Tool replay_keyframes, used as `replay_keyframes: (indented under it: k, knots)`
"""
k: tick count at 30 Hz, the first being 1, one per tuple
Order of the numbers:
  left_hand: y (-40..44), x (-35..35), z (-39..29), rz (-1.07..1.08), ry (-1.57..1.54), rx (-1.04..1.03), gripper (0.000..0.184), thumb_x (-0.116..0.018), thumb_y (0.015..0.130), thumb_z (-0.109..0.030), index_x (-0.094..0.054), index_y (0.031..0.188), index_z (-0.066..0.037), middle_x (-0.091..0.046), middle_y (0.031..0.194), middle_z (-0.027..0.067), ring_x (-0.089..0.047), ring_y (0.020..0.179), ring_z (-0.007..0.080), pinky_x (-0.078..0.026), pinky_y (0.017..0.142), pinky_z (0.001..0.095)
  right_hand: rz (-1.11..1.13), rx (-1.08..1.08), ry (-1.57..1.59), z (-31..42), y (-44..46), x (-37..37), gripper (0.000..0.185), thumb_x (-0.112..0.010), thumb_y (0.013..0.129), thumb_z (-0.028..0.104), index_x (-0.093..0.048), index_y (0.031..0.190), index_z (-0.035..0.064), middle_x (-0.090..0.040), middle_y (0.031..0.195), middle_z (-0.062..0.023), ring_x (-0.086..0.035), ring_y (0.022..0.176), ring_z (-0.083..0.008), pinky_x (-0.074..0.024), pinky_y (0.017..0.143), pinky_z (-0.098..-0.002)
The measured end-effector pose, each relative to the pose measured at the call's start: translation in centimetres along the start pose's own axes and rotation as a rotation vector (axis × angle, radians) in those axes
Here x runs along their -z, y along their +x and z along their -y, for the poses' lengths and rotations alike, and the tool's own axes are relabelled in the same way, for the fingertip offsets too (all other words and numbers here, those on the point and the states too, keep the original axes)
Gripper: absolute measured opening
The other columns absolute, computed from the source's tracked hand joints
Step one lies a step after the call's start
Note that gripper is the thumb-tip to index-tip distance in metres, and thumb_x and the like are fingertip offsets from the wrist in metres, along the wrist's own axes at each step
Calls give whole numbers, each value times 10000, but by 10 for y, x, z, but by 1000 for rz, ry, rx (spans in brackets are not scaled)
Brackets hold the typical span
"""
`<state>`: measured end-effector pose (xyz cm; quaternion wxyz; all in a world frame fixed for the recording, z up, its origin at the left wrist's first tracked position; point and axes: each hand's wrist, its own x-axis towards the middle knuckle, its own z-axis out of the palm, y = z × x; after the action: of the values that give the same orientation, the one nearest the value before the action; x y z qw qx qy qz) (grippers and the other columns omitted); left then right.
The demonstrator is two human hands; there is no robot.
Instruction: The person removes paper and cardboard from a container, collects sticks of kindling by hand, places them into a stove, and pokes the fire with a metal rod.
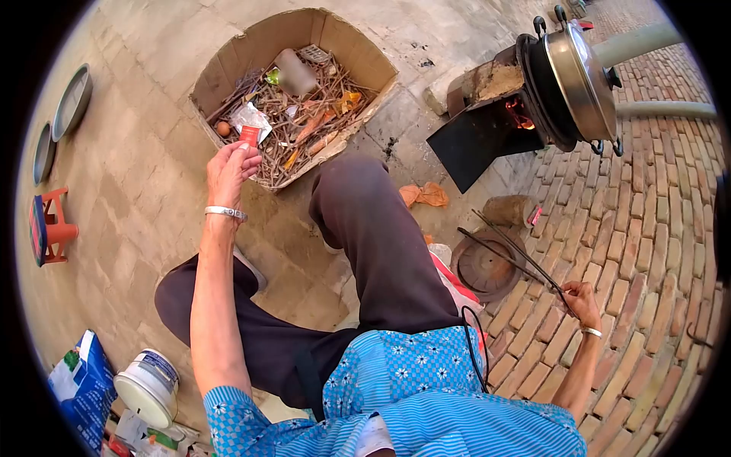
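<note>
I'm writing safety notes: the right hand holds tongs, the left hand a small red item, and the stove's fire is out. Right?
Not quite: the head view shows flames in the stove, so it is lit. The right hand holds tongs, the left hand a small red item.

White bucket beside a blue bag (red stool apart)

Left hand with red packet, right hand with tongs
</note>
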<state>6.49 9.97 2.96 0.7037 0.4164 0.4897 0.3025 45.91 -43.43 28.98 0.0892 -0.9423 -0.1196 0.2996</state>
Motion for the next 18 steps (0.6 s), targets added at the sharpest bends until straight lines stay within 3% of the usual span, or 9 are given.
replay_keyframes:
  k: [5, 9, 18]
  knots:
    - [-7, 2, -7, -14, -33, 2, 324, -573, 933, -237, -557, 1114, 32, -664, 981, 130, -666, 848, 174, -524, 753, 266, 65, -39, 132, 29, -22, 13, 43, -640, 829, 23, -647, 843, -17, -565, 536, -16, -436, 361, -59, -279, 328, -224]
    - [-12, 1, -12, -5, -31, 2, 313, -567, 935, -235, -564, 1103, 28, -666, 964, 122, -666, 838, 171, -524, 745, 264, 51, 62, 291, 36, -19, 4, 125, -645, 858, 97, -641, 867, -28, -558, 561, -7, -417, 381, -50, -273, 336, -205]
    - [-20, 5, -17, -16, -27, 7, 327, -536, 947, -224, -543, 1121, 53, -662, 979, 162, -667, 855, 218, -536, 761, 305, -169, 164, 591, 47, 64, -60, 153, -652, 872, 151, -632, 923, 8, -527, 570, 7, -403, 386, -52, -246, 343, -196]
